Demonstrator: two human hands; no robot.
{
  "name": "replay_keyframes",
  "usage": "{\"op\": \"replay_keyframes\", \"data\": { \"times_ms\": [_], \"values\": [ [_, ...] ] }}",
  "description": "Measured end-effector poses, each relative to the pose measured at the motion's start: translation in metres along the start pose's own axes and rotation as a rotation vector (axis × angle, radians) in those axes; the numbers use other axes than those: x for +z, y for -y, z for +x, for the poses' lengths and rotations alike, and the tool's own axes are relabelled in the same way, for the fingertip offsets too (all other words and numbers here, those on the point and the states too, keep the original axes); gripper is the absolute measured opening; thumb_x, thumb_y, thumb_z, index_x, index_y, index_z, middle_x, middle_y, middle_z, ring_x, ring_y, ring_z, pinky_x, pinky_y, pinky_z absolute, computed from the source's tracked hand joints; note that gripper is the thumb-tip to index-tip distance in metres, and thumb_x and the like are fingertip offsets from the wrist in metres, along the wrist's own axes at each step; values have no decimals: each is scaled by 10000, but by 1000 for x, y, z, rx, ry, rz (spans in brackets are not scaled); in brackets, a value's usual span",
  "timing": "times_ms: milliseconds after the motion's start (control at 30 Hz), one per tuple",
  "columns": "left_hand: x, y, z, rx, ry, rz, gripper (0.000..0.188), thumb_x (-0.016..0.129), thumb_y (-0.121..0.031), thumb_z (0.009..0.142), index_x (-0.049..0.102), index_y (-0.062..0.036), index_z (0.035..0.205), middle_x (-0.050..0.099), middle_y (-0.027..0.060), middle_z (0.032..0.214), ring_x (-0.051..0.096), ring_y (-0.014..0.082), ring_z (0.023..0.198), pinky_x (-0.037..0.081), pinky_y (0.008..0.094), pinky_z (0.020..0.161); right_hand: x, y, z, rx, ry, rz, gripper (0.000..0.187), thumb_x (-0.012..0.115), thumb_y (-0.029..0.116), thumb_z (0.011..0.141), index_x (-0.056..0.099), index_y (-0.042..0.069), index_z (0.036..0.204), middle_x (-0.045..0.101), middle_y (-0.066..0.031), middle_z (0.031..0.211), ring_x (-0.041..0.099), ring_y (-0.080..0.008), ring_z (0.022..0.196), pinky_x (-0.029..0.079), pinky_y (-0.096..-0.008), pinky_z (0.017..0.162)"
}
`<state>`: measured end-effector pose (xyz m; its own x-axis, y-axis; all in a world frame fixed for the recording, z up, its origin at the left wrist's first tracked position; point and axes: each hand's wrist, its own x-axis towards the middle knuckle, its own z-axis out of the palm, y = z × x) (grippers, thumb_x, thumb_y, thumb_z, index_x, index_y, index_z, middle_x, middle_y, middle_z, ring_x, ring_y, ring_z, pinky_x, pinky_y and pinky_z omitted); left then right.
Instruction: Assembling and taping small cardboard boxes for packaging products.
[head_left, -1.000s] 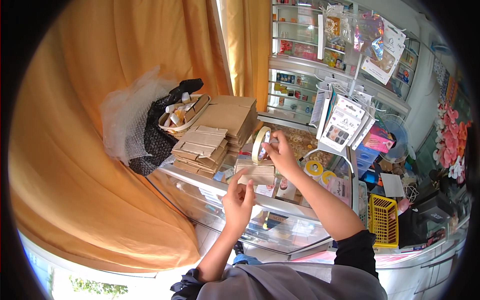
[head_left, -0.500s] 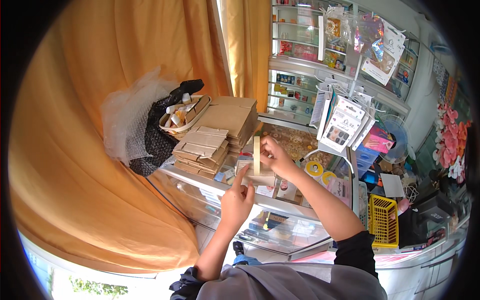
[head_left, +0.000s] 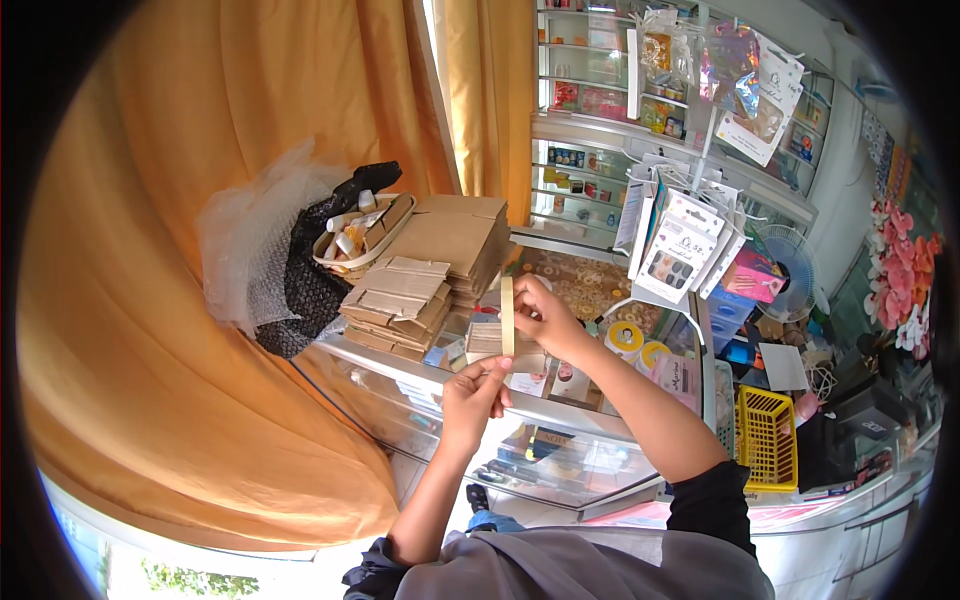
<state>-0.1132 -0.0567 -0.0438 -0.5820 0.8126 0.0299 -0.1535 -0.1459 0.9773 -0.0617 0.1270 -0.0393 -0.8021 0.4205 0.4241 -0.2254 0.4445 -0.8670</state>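
Fingers of the right hand (head_left: 540, 318) grip a tape roll (head_left: 507, 316) edge-on above a small box (head_left: 492, 340); left hand (head_left: 470, 388) pinches its corner, seemingly steadying it on the glass surface (head_left: 400, 362).

Both forearms come up from the lower edge of the frame and meet near its centre. The left hand (head_left: 472, 392) is raised just below the centre, with the bare forearm almost vertical, the fingers curled and the thumb and fingertips pinched together at the top. The right hand (head_left: 545, 317) is a little higher and to the right, its fingers closed in a grip, and its forearm runs down to the lower right, where a dark sleeve covers the upper arm.
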Motion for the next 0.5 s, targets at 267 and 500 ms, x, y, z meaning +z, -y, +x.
{"op": "replay_keyframes", "data": {
  "times_ms": [267, 500],
  "values": [
    [-1, 10, 5, 74, -9, -14, 184, 577, -157, 924, 625, 8, 991, 571, 15, 576, 454, 41, 437, 341, 171, 415, 1, 1, -1, -30, -30, -23, 272, 641, 140, 857, 465, 28, 1032, 621, -57, 802, 546, -96, 675, 444, -247, 624],
    [-2, 18, 8, 86, -59, 34, 172, 577, -145, 921, 611, 19, 962, 568, 15, 574, 480, 49, 442, 370, 178, 420, 3, 20, -5, 87, 12, -156, 208, 665, 180, 849, 578, 10, 933, 625, -34, 790, 550, -80, 683, 463, -252, 643]
  ]
}}
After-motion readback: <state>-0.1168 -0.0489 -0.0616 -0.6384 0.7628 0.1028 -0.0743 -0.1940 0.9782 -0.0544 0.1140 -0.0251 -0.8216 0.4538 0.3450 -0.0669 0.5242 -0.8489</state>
